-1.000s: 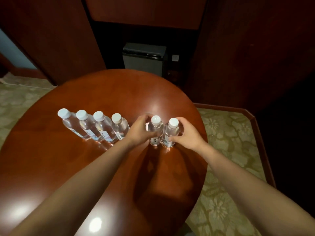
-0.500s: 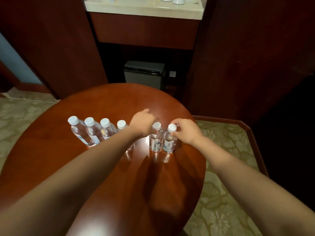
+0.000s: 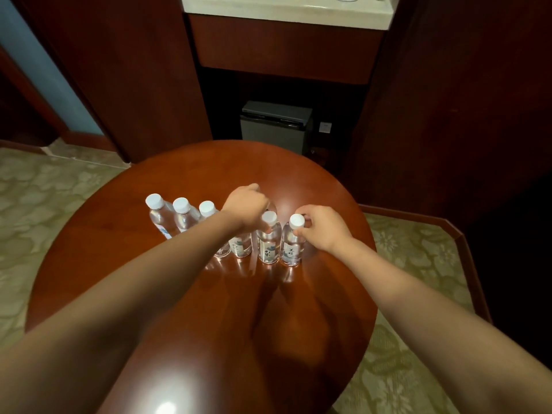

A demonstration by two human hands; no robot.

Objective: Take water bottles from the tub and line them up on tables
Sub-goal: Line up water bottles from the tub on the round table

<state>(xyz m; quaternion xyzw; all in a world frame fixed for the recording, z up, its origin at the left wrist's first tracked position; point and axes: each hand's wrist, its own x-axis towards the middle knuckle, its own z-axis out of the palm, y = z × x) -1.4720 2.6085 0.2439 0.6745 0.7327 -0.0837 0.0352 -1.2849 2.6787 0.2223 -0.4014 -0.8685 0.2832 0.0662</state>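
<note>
— Bottles [image 3: 181, 218] of water, where are they?
— They stand in a row on the round table [image 3: 194, 168], from 10 o'clock to 2 o'clock. There are seven, side by side. They look clear inside and have white caps on.
— What does the left hand [image 3: 246, 210] do?
— Its fingers curl over the top of the fifth bottle [image 3: 240, 248]. That cap is hidden.
— And the right hand [image 3: 322, 228]?
— It pinches the cap of the last bottle [image 3: 291, 249], at the 2 o'clock end.
— Is anything in the way?
— The left arm [image 3: 149, 288] covers most of the fourth bottle [image 3: 222, 253].
— What else is around?
— A grey box [image 3: 274, 130] sits at 12 o'clock, past the table. Above it is a pale counter [image 3: 283, 8]. Flowery carpet [image 3: 44, 204] lies at 9 o'clock and 4 o'clock.
</note>
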